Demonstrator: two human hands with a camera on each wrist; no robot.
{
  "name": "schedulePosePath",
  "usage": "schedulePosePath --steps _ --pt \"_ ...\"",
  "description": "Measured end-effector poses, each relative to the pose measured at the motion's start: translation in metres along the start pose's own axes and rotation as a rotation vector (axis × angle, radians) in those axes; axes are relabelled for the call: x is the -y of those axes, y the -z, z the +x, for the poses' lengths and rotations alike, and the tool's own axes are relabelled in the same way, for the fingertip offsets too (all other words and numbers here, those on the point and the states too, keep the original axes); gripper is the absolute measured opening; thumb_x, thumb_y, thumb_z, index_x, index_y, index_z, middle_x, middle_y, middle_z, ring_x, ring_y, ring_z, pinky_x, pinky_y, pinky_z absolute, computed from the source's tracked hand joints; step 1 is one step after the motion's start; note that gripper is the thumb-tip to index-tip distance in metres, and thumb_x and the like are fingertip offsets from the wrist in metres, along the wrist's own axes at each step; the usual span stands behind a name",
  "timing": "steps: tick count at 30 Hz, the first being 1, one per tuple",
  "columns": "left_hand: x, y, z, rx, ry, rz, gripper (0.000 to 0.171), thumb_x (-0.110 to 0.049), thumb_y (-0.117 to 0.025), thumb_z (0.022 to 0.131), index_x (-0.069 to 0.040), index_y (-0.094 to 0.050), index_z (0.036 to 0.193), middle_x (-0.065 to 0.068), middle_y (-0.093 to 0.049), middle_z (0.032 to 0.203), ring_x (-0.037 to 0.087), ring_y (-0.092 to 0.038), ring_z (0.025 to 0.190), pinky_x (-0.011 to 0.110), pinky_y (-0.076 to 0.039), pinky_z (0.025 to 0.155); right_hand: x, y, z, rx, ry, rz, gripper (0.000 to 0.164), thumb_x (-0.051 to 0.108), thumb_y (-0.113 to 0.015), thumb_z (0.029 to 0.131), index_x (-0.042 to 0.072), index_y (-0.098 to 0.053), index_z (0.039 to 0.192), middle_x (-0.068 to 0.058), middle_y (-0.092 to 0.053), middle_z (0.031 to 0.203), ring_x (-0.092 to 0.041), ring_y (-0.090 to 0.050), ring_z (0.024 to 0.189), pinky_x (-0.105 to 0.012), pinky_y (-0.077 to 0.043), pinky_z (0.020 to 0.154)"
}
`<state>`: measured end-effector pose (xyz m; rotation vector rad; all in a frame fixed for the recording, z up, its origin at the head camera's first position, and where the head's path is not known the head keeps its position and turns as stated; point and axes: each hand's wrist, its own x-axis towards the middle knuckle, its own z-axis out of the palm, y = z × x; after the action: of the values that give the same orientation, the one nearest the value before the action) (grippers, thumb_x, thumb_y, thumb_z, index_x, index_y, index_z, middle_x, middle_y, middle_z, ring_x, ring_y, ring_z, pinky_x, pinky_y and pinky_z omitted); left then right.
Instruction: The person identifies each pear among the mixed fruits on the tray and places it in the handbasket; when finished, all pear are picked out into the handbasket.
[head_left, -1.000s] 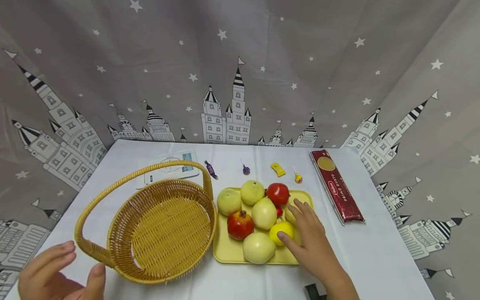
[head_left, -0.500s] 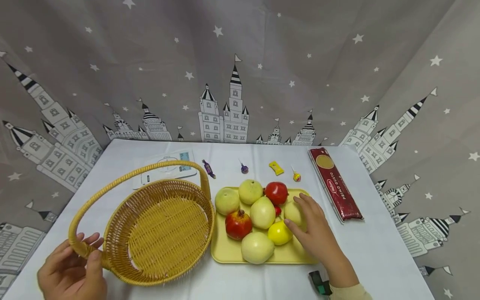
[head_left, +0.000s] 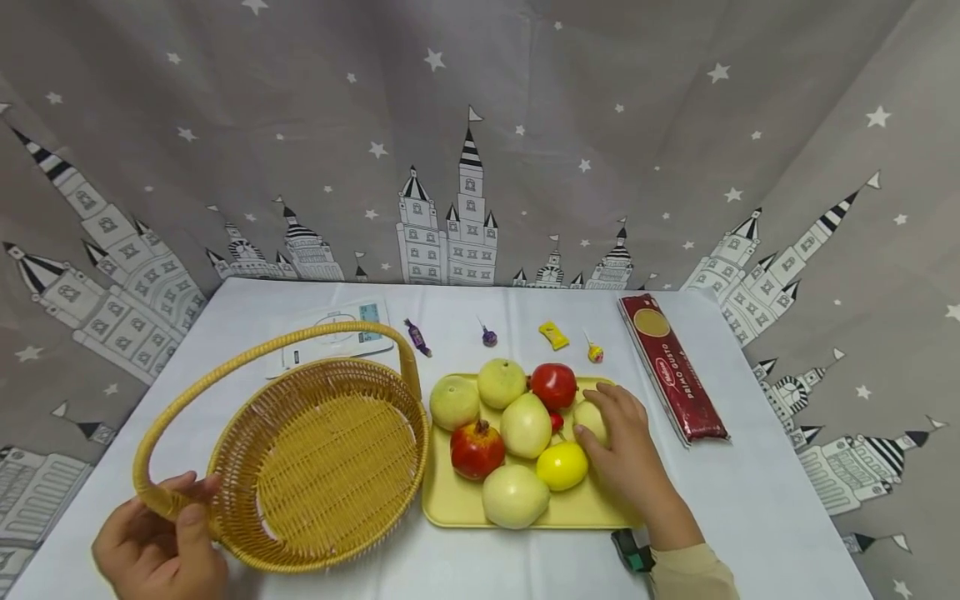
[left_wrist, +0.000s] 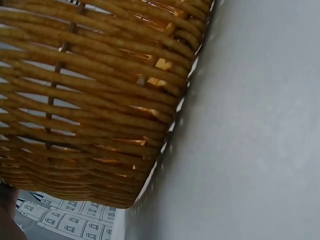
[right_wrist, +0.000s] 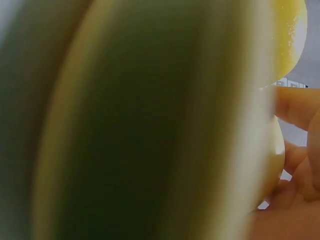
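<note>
At the left of the head view stands a round wicker basket (head_left: 337, 467) with a tall arched handle. My left hand (head_left: 161, 542) grips it at the near left foot of the handle, thumb in front and fingers behind. In the left wrist view the woven basket wall (left_wrist: 100, 100) fills much of the picture. My right hand (head_left: 633, 454) has thumb and fingers round a pale yellow-green fruit (head_left: 591, 421) on the right part of a yellow tray (head_left: 465, 508). Beside it lies a lemon (head_left: 562, 465). The tray's rim blurs across most of the right wrist view.
More fruit shares the tray: a pomegranate (head_left: 477, 450), another red fruit (head_left: 553, 386) and several pale green ones. Wrapped sweets (head_left: 553, 336) and lollipops (head_left: 489, 337) lie behind it. A kitchen scale (head_left: 330, 333) stands behind the basket, a dark red packet (head_left: 672, 371) at the right.
My left hand has moved right and taken hold of the basket's handle foot. My right hand has shifted slightly right and closed round the pale fruit.
</note>
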<state>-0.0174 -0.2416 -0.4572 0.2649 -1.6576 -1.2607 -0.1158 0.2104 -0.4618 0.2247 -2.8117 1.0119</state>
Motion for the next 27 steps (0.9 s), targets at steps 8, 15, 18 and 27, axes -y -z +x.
schedulePosePath --steps 8,15,18,27 --pt "-0.006 -0.003 0.002 -0.025 -0.022 -0.176 0.033 0.005 -0.055 0.093 0.01 -0.039 0.121 0.021 -0.056 0.111 0.016 -0.065 0.089 0.017 -0.056 0.081 -0.001 -0.001 0.003 -0.018 -0.015 -0.02 0.053 0.027 -0.074 0.085 0.012 -0.055 0.132 -0.01 -0.04 0.145 -0.032 -0.027 0.136 -0.056 -0.031 0.112" --pt "0.001 0.002 0.0 0.025 0.001 0.113 0.041 0.001 -0.056 0.095 0.002 -0.039 0.132 0.018 -0.056 0.117 0.014 -0.065 0.092 0.016 -0.056 0.082 0.016 0.015 0.003 -0.181 0.037 0.121 0.051 0.018 -0.082 0.076 0.014 -0.062 0.123 -0.005 -0.05 0.136 -0.028 -0.043 0.125 -0.051 -0.049 0.098" --pt "0.002 0.004 0.001 0.051 -0.011 0.157 0.042 -0.001 -0.055 0.096 0.001 -0.037 0.134 0.018 -0.056 0.119 0.013 -0.064 0.094 0.016 -0.055 0.083 0.037 0.022 0.007 -0.184 0.109 0.225 0.056 0.016 -0.084 0.074 0.017 -0.061 0.125 0.0 -0.049 0.137 -0.024 -0.046 0.124 -0.047 -0.054 0.093" --pt "-0.019 -0.006 0.002 -0.008 -0.02 -0.066 0.04 0.009 -0.06 0.089 0.008 -0.043 0.126 0.023 -0.059 0.111 0.014 -0.067 0.087 0.016 -0.056 0.08 0.122 0.009 0.018 0.026 0.272 0.429 0.059 0.012 -0.084 0.072 0.012 -0.059 0.125 -0.005 -0.047 0.136 -0.019 -0.049 0.12 -0.038 -0.053 0.094"
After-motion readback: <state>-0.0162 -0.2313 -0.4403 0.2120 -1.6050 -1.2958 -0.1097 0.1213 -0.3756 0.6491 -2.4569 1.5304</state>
